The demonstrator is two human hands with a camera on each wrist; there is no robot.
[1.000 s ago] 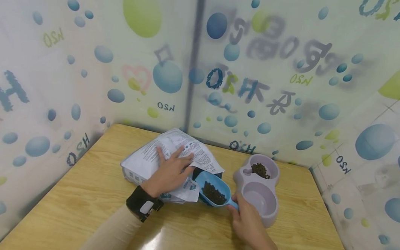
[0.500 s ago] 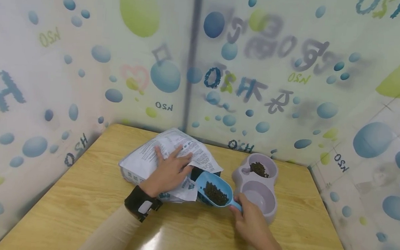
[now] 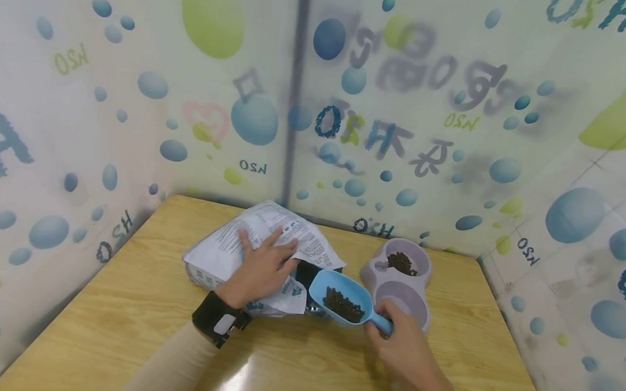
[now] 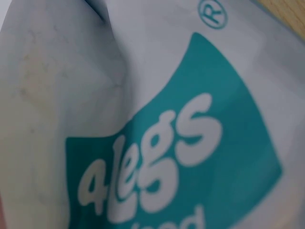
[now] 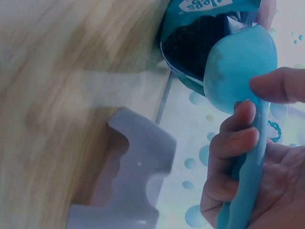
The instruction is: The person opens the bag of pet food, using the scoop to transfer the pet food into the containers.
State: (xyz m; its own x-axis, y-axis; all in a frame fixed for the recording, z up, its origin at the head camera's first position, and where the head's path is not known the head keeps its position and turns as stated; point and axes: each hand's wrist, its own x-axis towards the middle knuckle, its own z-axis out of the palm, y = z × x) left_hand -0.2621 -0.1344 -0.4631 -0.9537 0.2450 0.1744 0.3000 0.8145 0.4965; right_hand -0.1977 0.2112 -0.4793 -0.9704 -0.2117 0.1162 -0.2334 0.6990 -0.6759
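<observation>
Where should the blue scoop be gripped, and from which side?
Probably by the handle of the blue scoop, from the person's right: it points that way, away from the bag, and the right hand grips it there. The open side faces up with pellets inside, so a level grip seems wise.

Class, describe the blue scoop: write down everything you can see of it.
The scoop looks like light blue plastic, a rounded open pan with a wavy-edged handle. Dark pellets partly fill the pan, which faces up. The right hand grips the handle, near the open end of the bag; whether scoop and bag touch is unclear.
</observation>
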